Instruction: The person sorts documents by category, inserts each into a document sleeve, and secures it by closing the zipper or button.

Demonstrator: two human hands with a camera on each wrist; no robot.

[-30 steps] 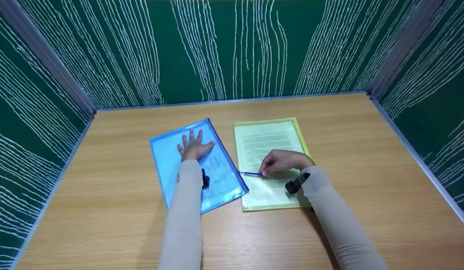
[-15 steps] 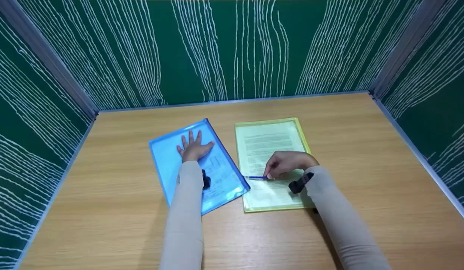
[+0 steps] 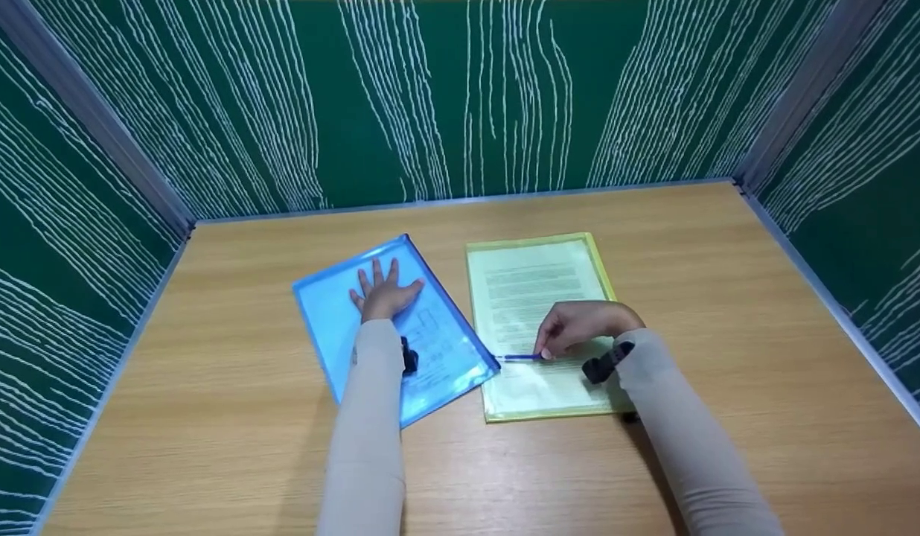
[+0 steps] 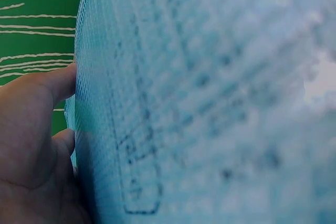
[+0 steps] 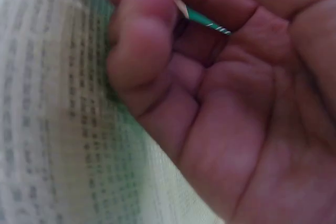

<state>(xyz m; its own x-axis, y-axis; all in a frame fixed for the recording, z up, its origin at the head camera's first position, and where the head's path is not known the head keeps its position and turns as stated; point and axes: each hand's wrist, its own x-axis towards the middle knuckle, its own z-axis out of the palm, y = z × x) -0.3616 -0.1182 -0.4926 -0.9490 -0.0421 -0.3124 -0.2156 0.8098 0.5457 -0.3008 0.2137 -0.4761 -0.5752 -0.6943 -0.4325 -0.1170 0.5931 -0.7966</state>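
A blue mesh zip folder (image 3: 438, 372) with printed paper inside lies tilted on the table. My left hand (image 3: 385, 298) rests flat on its upper part, fingers spread; the left wrist view shows the mesh (image 4: 210, 129) close up beside the hand. Along the folder's right edge runs a dark blue zip. My right hand (image 3: 583, 324) pinches a thin blue zipper pull (image 3: 519, 357), stretched sideways from the zip near the folder's lower right corner. In the right wrist view the curled fingers (image 5: 142, 51) hide the pinched end.
A yellow mesh folder (image 3: 497, 406) with a printed page lies under the right hand, and the blue folder's lower corner overlaps its left edge. Green panels (image 3: 609, 89) with white wavy lines enclose the wooden table (image 3: 229, 327) at the back and sides.
My right hand has drawn the zipper pull down and to the right along the zip, toward the folder's lower right corner. My left hand stays in place, and the blue folder has turned very slightly.
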